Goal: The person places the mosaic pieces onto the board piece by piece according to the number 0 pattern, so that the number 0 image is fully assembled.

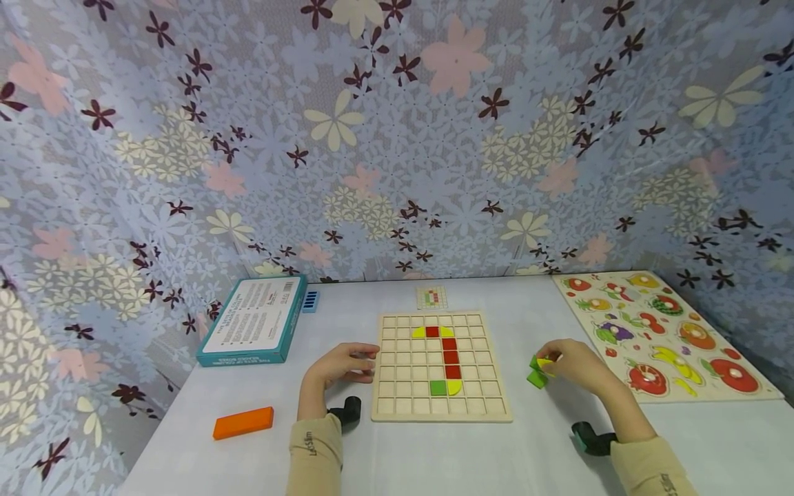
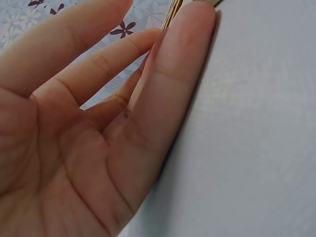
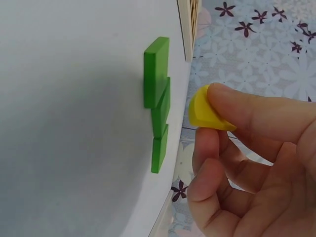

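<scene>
In the head view my left hand [image 1: 338,365] lies by the left edge of a square wooden grid board [image 1: 442,417], its fingertips right at the rim. Its fingers are loosely bent, with nothing in them in the left wrist view. Thumb and fingers of my right hand [image 1: 577,364] pinch a yellow quarter-round block [image 3: 201,111], held above the table to the right of the board. Beside it on the table lie three green square blocks [image 3: 157,74]. A hook-shaped row on the board joins red squares [image 1: 449,357], yellow quarter-rounds [image 1: 455,387] and a green square [image 1: 438,388].
Behind the board lies a small pattern card [image 1: 431,297]. A teal box [image 1: 248,324] and a small blue piece [image 1: 311,302] are at back left, an orange bar [image 1: 243,422] at front left. A fruit puzzle board [image 1: 666,337] covers the right side, by a flowered curtain [image 1: 397,138].
</scene>
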A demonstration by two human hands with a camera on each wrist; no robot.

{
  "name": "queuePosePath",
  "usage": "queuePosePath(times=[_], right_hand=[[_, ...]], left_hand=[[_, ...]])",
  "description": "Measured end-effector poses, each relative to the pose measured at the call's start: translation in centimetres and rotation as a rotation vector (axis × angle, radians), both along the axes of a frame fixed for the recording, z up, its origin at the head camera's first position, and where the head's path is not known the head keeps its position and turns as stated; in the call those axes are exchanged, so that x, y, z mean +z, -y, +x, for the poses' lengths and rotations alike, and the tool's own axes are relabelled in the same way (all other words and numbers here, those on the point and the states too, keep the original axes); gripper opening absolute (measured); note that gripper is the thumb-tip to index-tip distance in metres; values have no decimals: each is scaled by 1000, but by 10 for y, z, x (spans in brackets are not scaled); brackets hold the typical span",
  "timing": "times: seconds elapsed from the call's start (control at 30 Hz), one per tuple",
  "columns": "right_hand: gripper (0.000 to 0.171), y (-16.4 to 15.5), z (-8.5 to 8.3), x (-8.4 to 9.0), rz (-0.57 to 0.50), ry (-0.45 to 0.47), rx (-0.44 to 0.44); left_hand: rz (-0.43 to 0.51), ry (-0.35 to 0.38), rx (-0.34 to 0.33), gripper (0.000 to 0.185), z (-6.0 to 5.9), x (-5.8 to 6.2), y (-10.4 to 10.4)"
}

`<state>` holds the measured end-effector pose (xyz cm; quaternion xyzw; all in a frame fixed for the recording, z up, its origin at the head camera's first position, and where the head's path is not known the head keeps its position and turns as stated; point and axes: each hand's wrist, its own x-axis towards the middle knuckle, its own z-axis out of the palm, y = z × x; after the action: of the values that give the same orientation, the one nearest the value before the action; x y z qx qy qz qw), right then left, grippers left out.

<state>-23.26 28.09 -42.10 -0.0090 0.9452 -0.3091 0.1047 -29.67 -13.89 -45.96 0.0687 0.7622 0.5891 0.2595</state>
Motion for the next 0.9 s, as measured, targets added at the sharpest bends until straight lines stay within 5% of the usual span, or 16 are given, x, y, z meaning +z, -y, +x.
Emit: queuePosePath(times=[0.9], right_hand=[[17,57,-13,15,-93,-76,101]], left_hand=[[12,-4,-12,45,0,0,1]])
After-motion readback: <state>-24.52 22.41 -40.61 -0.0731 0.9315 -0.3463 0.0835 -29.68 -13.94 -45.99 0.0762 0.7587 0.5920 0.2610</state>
